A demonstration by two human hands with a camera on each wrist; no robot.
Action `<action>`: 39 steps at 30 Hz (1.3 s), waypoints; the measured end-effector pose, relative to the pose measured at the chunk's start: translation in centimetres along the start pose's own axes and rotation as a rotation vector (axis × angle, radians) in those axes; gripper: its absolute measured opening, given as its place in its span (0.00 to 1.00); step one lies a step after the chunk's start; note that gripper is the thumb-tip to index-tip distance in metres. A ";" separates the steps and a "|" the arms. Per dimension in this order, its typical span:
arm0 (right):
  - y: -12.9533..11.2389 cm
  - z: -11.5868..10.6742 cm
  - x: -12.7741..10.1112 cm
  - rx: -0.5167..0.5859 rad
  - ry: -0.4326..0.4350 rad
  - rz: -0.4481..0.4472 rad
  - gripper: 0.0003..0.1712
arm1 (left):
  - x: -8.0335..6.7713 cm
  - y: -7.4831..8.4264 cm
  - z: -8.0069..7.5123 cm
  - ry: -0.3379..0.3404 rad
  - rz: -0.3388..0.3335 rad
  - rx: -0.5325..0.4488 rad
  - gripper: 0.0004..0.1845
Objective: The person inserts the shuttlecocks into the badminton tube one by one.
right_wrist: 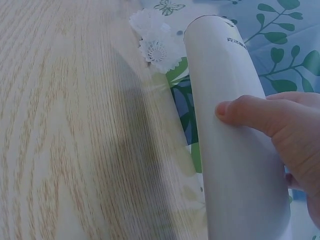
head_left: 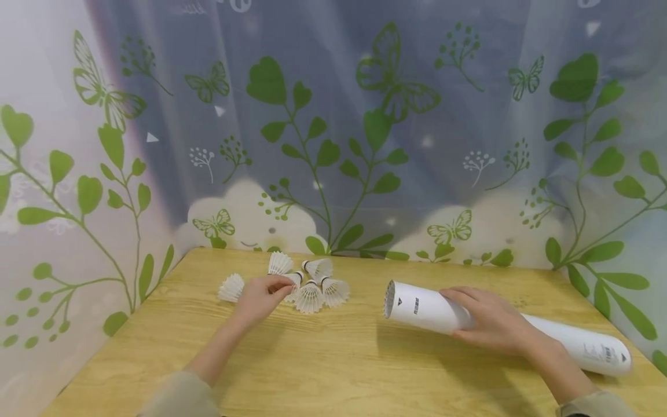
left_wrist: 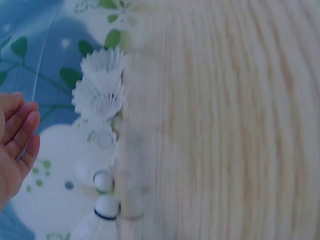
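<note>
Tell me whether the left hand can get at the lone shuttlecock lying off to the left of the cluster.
Probably yes. The left hand is at the shuttlecock cluster, right beside the lone shuttlecock, with only bare table between them.

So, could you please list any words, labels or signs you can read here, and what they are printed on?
White tube, near its open end: a small dark triangle mark and a dark printed label, too small to read.
White tube, far end: another triangle and grey print, unreadable.
Right wrist view, tube: small blue characters, too blurred to read.

The left hand (head_left: 260, 298) reaches forward with fingertips pinched together; the right hand (head_left: 492, 324) lies palm-down, fingers and thumb curled in a grip.
</note>
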State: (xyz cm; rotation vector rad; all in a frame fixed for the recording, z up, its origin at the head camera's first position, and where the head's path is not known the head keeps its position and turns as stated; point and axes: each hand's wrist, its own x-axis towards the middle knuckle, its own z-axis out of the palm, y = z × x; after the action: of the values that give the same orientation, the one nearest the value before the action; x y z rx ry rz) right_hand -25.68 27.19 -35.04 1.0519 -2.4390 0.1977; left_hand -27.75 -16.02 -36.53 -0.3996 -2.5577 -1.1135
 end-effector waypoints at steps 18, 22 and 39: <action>0.1 0.1 -0.2 -0.030 0.001 -0.010 0.41 | -0.5 -6.9 -6.2 0.155 -0.139 0.136 0.15; 0.1 0.0 -0.1 -0.026 -0.010 -0.003 0.40 | -0.6 -8.0 -6.8 0.147 -0.164 0.162 0.17; 0.4 0.3 -0.3 -0.035 0.004 -0.026 0.41 | -0.3 -9.6 -6.7 -0.031 -0.209 0.167 0.26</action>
State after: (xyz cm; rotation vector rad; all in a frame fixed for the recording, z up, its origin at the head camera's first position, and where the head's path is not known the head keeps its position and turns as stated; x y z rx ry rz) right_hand -25.89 27.59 -35.48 1.0662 -2.4149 0.1485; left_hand -29.86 -27.36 -38.66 -0.1115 -2.7432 -0.9555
